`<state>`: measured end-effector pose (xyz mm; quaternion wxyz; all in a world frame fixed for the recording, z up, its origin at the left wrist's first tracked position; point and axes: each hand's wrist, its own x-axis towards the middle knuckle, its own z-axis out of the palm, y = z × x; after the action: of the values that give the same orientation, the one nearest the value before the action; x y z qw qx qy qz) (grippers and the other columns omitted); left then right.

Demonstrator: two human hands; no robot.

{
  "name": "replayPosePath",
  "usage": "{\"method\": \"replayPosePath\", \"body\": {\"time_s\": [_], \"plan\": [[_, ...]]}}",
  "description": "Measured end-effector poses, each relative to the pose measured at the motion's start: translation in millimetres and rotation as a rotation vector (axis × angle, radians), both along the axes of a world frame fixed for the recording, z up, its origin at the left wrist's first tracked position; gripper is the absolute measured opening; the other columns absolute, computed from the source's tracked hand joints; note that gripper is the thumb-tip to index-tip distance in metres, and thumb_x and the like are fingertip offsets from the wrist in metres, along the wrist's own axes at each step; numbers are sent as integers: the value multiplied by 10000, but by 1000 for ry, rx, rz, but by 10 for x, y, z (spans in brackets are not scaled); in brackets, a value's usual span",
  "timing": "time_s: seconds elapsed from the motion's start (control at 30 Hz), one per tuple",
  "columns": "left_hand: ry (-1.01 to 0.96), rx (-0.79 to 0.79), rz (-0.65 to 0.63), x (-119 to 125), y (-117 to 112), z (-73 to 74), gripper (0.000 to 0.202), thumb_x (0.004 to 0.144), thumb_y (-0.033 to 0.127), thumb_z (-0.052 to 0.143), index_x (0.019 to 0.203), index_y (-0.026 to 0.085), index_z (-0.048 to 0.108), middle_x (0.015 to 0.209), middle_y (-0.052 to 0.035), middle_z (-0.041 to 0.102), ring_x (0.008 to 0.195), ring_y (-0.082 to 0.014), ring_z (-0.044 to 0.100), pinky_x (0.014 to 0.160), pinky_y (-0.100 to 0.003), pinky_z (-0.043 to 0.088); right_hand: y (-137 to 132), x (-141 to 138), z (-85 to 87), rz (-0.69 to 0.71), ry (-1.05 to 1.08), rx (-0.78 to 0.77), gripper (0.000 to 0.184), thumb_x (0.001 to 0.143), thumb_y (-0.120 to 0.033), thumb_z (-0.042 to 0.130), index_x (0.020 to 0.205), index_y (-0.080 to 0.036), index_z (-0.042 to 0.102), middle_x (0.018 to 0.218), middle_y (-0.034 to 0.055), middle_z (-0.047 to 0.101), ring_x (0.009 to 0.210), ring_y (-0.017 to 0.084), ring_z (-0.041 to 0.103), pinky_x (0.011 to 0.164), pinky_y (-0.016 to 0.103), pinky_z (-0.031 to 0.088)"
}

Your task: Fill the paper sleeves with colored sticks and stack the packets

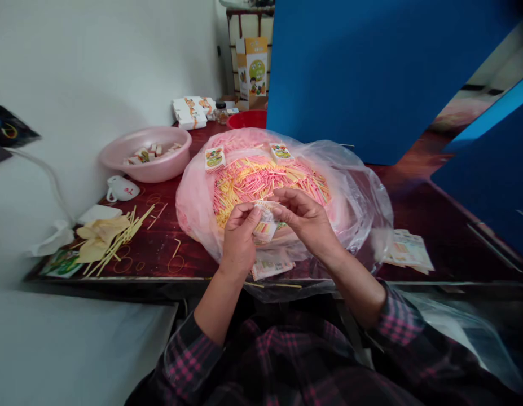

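Observation:
Between my hands is a small printed packet (265, 230), clear in part, with thin sticks showing inside. My left hand (241, 234) grips its left side between thumb and fingers. At its upper right edge, the thumb and fingers of my right hand (306, 217) pinch the packet's top. Below them a large clear plastic bag (193, 197) lies spread wide, heaped with thin pink and yellow sticks (256, 180). Two small printed boxes (214, 159) (281, 154) rest on the bag's far part. Another flat packet (273, 269) lies at the near edge, under my hands.
A pink basin (149, 172) with small boxes stands at the left, beside a white cup (122, 189). Loose yellow sticks (121, 245) and rubber bands lie on the dark red table (159, 259). Flat packets (409, 251) lie right. A blue panel (350, 79) rises behind.

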<state>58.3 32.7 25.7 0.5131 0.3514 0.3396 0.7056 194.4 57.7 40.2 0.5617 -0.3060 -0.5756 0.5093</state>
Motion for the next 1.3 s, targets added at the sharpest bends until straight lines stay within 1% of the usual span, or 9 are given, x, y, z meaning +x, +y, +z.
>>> {"method": "replayPosePath", "body": {"time_s": [0.2, 0.4, 0.57, 0.7, 0.77, 0.87, 1.03, 1.13, 1.3], "plan": [[97, 88, 105, 52, -33, 35, 240, 719, 367, 862, 763, 218, 679, 748, 35, 657, 723, -113, 601, 746, -264, 510, -147, 85, 47, -93, -160, 216, 162, 833, -387, 781, 946, -273, 762, 949, 5, 752, 875, 163, 682, 760, 320, 557], [164, 95, 186, 115, -142, 63, 231, 726, 362, 857, 808, 218, 696, 769, 40, 674, 729, -102, 616, 734, -225, 515, -205, 73, 14, -97, -156, 201, 179, 875, -426, 722, 850, -249, 713, 768, -22, 694, 706, 134, 632, 671, 287, 534], [307, -38, -76, 182, -252, 24, 314, 724, 349, 863, 942, 202, 692, 849, -1, 733, 713, -132, 665, 683, -251, 557, -305, 188, -25, -183, -83, 106, 355, 848, -494, 733, 1146, -307, 684, 858, -30, 685, 655, 125, 566, 620, 276, 517], [371, -8, -115, 308, -327, -56, 281, 759, 348, 840, 946, 194, 698, 895, -22, 763, 784, -159, 708, 750, -280, 586, -512, 365, -81, -192, -189, 115, 287, 894, -523, 666, 911, -239, 699, 746, -17, 634, 680, 136, 567, 642, 279, 497], [426, 11, -197, 334, -380, -56, 288, 814, 362, 790, 1037, 203, 700, 996, -41, 772, 877, -174, 724, 810, -296, 588, -608, 559, -94, -277, -240, 145, 332, 926, -520, 619, 807, -217, 680, 720, -8, 630, 684, 139, 572, 660, 284, 494], [573, -3, -229, 236, -483, -15, 357, 874, 396, 716, 1183, 225, 668, 1157, -63, 751, 964, -185, 720, 837, -304, 577, -666, 1094, -96, -602, -269, 134, 310, 926, -512, 615, 837, -225, 694, 734, -9, 633, 659, 134, 555, 621, 269, 472], [1070, -76, -282, -128, -642, -112, 225, 932, 382, 608, 1003, 216, 743, 924, -37, 783, 839, -203, 716, 762, -312, 542, -447, 2269, -300, -1035, -489, -17, 272, 884, -462, 601, 921, -206, 686, 754, 9, 619, 640, 152, 529, 609, 291, 454], [1367, -43, -306, -221, -669, -307, 214, 955, 272, 555, 948, 208, 759, 918, -49, 778, 882, -226, 715, 802, -337, 536, -256, 2648, -595, -1098, -852, -166, 230, 845, -369, 555, 861, -184, 690, 757, 63, 648, 705, 212, 568, 697, 359, 470], [1793, -66, -231, -99, -577, -516, 268, 997, 189, 484, 1008, 151, 749, 1070, -123, 748, 1040, -282, 682, 944, -403, 515, -167, 2693, -983, -1048, -1225, -248, 395, 816, -334, 538, 1118, -139, 701, 1009, 209, 703, 925, 354, 634, 811, 489, 472]]}}
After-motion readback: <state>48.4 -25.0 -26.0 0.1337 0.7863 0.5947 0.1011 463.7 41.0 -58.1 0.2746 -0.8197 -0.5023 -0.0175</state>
